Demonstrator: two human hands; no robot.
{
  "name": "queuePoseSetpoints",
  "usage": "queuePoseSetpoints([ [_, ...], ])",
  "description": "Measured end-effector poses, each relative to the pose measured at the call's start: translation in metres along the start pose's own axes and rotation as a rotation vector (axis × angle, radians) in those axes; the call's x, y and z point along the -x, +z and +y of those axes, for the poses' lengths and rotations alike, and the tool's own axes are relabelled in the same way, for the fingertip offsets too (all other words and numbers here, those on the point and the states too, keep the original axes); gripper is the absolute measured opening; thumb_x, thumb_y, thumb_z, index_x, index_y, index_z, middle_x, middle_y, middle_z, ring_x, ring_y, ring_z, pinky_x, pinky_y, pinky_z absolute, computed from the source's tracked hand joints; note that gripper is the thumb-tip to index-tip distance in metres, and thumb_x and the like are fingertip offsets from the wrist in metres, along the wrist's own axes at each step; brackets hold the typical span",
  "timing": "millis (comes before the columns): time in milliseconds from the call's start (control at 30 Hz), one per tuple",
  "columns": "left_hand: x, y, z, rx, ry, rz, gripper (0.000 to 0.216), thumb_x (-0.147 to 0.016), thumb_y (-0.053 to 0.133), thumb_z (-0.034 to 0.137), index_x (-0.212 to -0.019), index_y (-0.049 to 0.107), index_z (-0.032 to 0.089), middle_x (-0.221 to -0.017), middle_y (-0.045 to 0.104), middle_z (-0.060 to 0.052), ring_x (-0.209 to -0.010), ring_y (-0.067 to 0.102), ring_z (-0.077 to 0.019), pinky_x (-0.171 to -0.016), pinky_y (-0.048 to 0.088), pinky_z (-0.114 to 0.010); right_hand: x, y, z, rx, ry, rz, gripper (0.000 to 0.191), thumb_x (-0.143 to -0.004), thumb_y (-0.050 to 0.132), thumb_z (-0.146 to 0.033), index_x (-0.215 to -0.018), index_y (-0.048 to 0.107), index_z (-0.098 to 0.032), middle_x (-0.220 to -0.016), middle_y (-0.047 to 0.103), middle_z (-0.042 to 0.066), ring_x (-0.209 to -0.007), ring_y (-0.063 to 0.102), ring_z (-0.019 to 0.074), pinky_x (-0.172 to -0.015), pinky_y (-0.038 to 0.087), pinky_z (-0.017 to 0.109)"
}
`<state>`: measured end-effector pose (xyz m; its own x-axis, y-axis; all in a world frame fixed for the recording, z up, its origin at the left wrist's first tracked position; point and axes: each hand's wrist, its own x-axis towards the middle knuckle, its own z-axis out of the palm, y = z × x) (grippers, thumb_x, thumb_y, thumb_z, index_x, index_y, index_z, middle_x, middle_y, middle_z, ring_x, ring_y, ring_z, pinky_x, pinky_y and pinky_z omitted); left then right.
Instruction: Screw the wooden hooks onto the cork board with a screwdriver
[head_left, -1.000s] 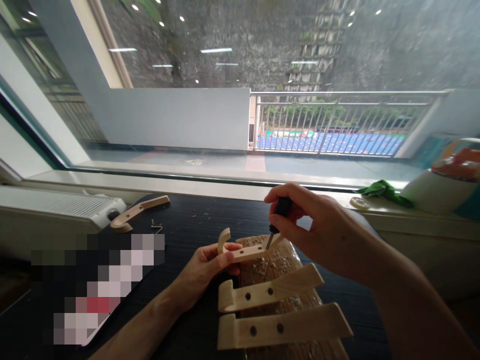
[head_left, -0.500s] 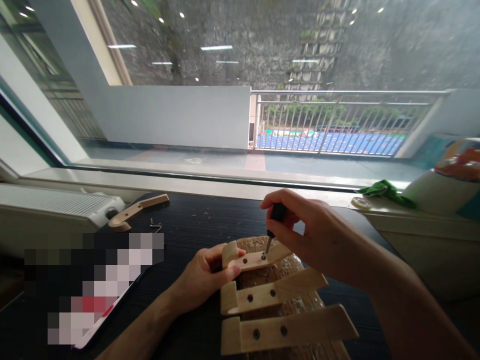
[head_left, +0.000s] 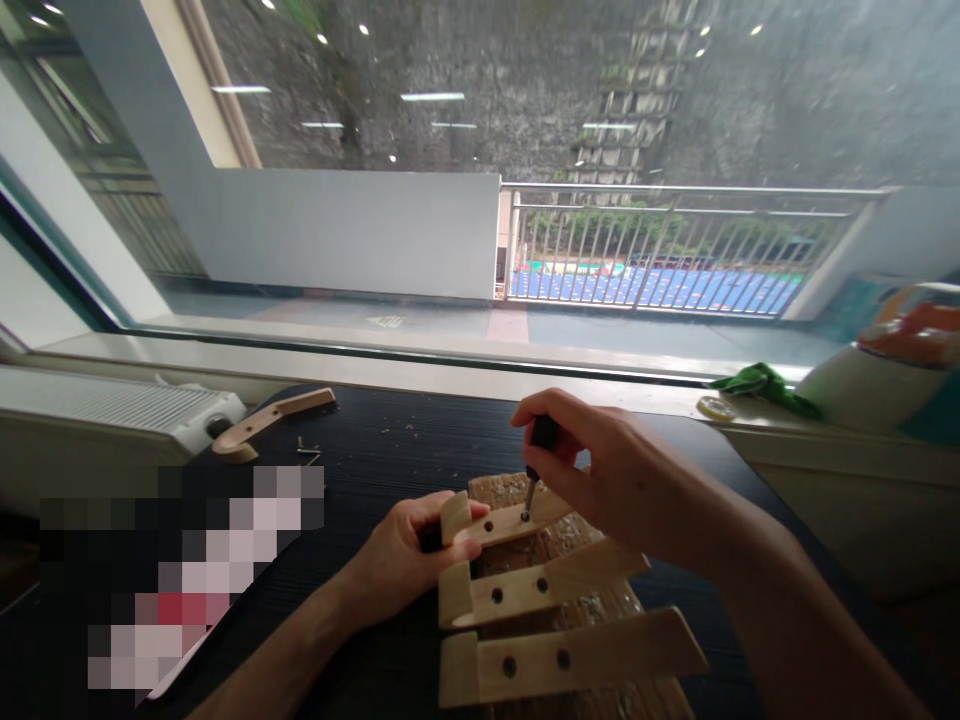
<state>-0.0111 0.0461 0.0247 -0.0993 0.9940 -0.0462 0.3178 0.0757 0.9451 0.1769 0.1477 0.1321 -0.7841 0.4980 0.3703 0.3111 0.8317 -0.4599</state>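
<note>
My left hand grips the hooked end of a pale wooden hook piece that lies on a rough wooden board. My right hand is closed round the black handle of a small screwdriver, whose tip stands in a hole of that piece. Two more wooden hooks sit on the board nearer to me, each with two screw holes.
Everything rests on a dark table below a large window. A fourth wooden hook and a few loose screws lie at the far left. A white heater is at left, a green cloth on the sill at right.
The top hook piece went from lifted and tilted to lying on the board. The screwdriver tip came down from its end into one of its holes.
</note>
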Motion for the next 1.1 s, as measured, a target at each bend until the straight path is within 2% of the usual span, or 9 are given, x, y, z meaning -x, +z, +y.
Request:
queuePoseSetpoints([
  [300,-0.0002,-0.0013,0.0039,-0.002,-0.006,-0.014,0.034,-0.074,0.065,0.033,-0.103,0.067,0.015,-0.085,0.067,-0.003,-0.077,0.059,-0.0189,-0.068,0.046,-0.024,-0.0004,0.0001,0.0003,0.005,0.001,0.003,0.021,-0.083,0.047,-0.020,-0.103,0.053,-0.023,-0.075,0.060,-0.001,-0.063,0.051,0.0113,-0.059,0.038,0.024],
  [533,-0.0009,-0.0022,0.0002,0.080,-0.033,-0.040,0.035,-0.074,0.065,0.035,-0.104,0.065,0.016,-0.090,0.068,-0.003,-0.081,0.059,-0.0193,-0.072,0.046,-0.024,-0.0007,-0.0001,0.0010,0.002,0.008,0.000,0.022,-0.082,0.047,-0.019,-0.103,0.053,-0.023,-0.075,0.060,-0.001,-0.062,0.050,0.0111,-0.058,0.038,0.024],
  [1100,-0.0012,-0.0019,0.0011,0.047,-0.004,-0.030,0.034,-0.073,0.066,0.035,-0.102,0.067,0.017,-0.090,0.068,-0.003,-0.080,0.060,-0.0198,-0.070,0.047,-0.024,-0.0014,0.0016,0.0013,0.010,-0.001,0.004,0.022,-0.082,0.047,-0.018,-0.103,0.054,-0.022,-0.076,0.061,0.000,-0.062,0.052,0.0110,-0.058,0.038,0.024],
])
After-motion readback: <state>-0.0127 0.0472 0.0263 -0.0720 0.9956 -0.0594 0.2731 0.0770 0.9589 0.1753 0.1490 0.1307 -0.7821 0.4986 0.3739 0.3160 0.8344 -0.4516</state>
